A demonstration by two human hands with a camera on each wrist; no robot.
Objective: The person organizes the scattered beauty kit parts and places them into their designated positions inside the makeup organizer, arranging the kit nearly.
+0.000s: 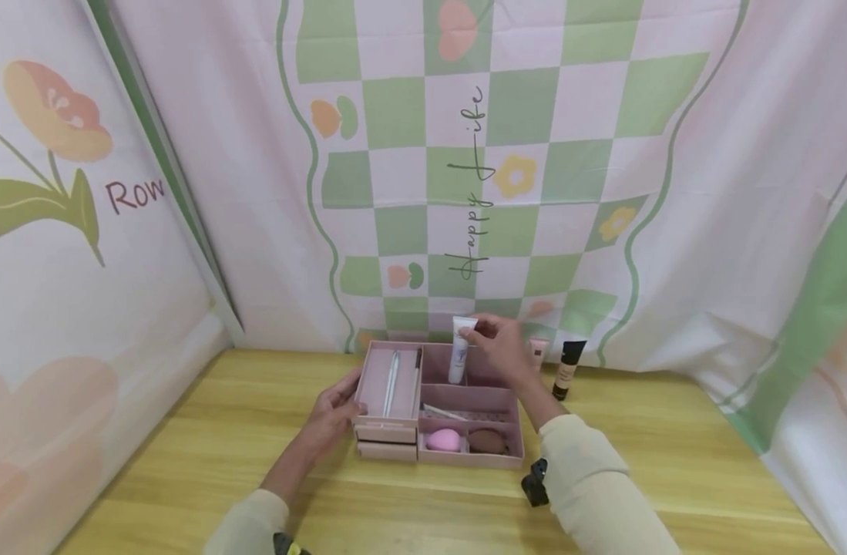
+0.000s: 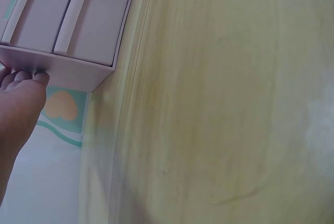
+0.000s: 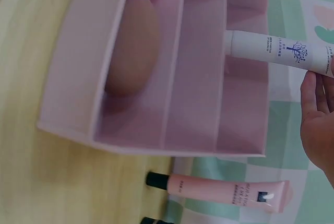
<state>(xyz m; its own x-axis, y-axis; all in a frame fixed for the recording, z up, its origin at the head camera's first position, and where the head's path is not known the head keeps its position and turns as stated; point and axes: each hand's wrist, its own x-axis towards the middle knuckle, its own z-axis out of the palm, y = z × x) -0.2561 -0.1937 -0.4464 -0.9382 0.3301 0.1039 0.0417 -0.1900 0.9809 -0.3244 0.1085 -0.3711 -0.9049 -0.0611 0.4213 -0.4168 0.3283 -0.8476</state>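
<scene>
Item: white tube (image 1: 460, 351), printed with a small tree mark, held upright by its crimped top end, cap down, in the rear compartment of the pink organiser (image 1: 506, 461). The cap end appears to rest on or just above the compartment floor; which cannot be told.

Right hand (image 1: 501, 344): fingertips pinched on the tube's upper end, wrist raised above the organiser's back wall, forearm crossing over its right side.

Left hand (image 1: 334, 408): fingers curled against the organiser's left wall, beside the long slot where a slim white tool (image 1: 392, 371) lies; the box is steadied by it on the desk (image 1: 673, 478).

Handling note (judgement): the tube is best kept vertical and lowered straight, so that the divider walls are not struck; the pinch should be eased only once the cap is felt seated, and the tube leaned on a wall, since a narrow cap will likely tip. The bracing hold on the left should be kept meanwhile.

Adjacent stock: pink sponge (image 1: 442, 440) and brown sponge (image 1: 488, 441) in the front compartment; pink tube (image 3: 224, 190) and dark-capped bottle (image 1: 566, 368) outside, just beside the organiser's right rear.
</scene>
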